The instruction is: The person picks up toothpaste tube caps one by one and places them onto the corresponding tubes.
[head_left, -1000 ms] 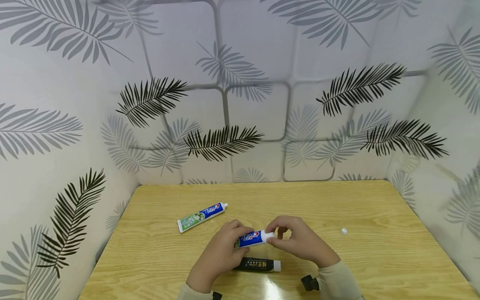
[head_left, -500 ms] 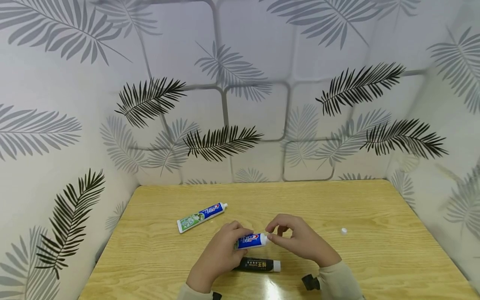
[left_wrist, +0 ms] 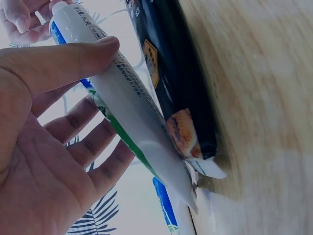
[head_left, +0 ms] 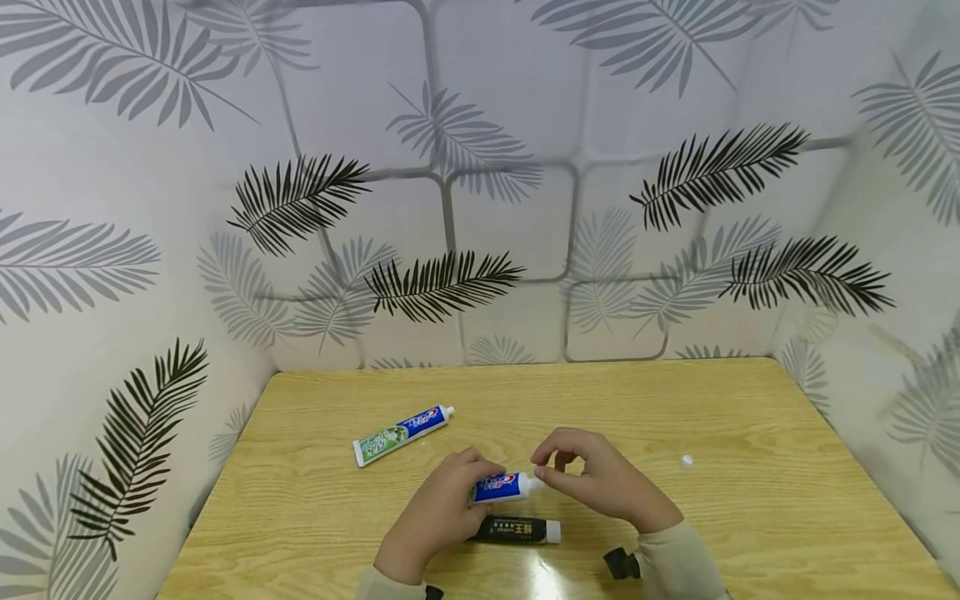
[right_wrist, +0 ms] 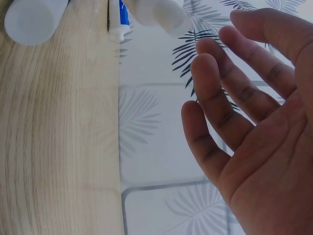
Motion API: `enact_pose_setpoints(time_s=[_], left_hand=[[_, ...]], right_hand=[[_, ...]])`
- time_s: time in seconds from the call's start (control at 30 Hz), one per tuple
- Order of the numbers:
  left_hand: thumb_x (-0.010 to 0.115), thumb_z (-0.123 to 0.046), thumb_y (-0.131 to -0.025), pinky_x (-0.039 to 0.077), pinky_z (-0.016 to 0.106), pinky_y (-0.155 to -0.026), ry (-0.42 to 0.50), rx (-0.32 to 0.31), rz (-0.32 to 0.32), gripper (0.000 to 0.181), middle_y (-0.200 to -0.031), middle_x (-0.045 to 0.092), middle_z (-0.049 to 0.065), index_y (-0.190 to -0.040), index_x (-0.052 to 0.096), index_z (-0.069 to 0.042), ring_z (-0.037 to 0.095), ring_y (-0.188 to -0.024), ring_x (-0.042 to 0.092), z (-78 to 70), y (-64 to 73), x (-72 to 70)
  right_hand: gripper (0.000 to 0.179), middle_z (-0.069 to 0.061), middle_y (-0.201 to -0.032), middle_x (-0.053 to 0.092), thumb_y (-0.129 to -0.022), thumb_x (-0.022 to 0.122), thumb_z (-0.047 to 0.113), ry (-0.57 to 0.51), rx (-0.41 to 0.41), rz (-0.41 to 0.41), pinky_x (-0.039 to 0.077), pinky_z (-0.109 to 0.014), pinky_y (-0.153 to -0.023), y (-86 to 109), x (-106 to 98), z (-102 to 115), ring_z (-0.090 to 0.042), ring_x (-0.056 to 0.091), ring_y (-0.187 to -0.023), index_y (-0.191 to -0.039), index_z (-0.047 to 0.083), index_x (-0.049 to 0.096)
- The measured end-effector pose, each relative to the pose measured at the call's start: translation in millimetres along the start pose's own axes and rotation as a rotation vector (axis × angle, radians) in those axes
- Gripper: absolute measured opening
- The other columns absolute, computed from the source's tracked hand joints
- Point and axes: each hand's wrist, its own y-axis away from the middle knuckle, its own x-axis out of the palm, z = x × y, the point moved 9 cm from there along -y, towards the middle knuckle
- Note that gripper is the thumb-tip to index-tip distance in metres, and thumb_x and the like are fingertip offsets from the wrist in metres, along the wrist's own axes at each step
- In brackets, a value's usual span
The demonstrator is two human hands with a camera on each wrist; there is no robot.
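Note:
My left hand point(head_left: 446, 500) grips a blue, white and green toothpaste tube point(head_left: 501, 487), thumb on one side and fingers on the other. In the left wrist view the tube's white printed back shows beside the thumb. Its white tip points right, toward my right hand point(head_left: 592, 479), whose thumb and forefinger tips are right at it. From the right wrist, that hand's fingers point(right_wrist: 210, 88) look loosely bent, with nothing seen between them, and the blurred white tube tip point(right_wrist: 168, 17) lies just beyond. Below the held tube lies a black toothpaste tube point(head_left: 517, 530) with a white cap, partly behind my left hand.
Another blue and green toothpaste tube point(head_left: 401, 435) lies farther back on the wooden table point(head_left: 750, 525), nozzle to the right. A small white cap point(head_left: 687, 461) rests on the wood to the right. Leaf-patterned walls point(head_left: 510, 208) border the table's back and sides.
The held tube's end has dropped slightly and drawn back left, so its white tip shows apart from the right fingertips. My right hand has hardly moved. The other tubes and the loose cap stay put.

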Motion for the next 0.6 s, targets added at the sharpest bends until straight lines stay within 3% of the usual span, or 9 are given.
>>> enact_pose_setpoints(time_s=[0.3, 0.6], left_hand=[[0.082, -0.002, -0.088, 0.058, 0.036, -0.094, -0.016, 0.005, 0.014, 0.041, -0.110, 0.070, -0.003, -0.127, 0.076, -0.012, 0.013, -0.103, 0.062, 1.3, 0.1, 3.4], [0.076, -0.008, -0.098, 0.059, 0.039, -0.096, 0.084, -0.017, 0.026, 0.031, -0.117, 0.071, 0.006, -0.129, 0.074, -0.009, 0.024, -0.112, 0.068, -1.3, -0.4, -0.2]], right_hand=[[0.007, -0.001, -0.110, 0.074, -0.104, 0.072, 0.029, -0.007, 0.016, 0.012, 0.057, -0.030, -0.083, -0.1, 1.5, -0.6, -0.012, 0.065, -0.094, -0.110, 0.027, 0.075], [0.006, 0.002, -0.109, 0.075, -0.104, 0.071, 0.027, 0.002, -0.008, 0.003, 0.058, -0.030, -0.084, -1.0, 1.6, 2.0, -0.011, 0.066, -0.093, -0.109, 0.027, 0.076]])
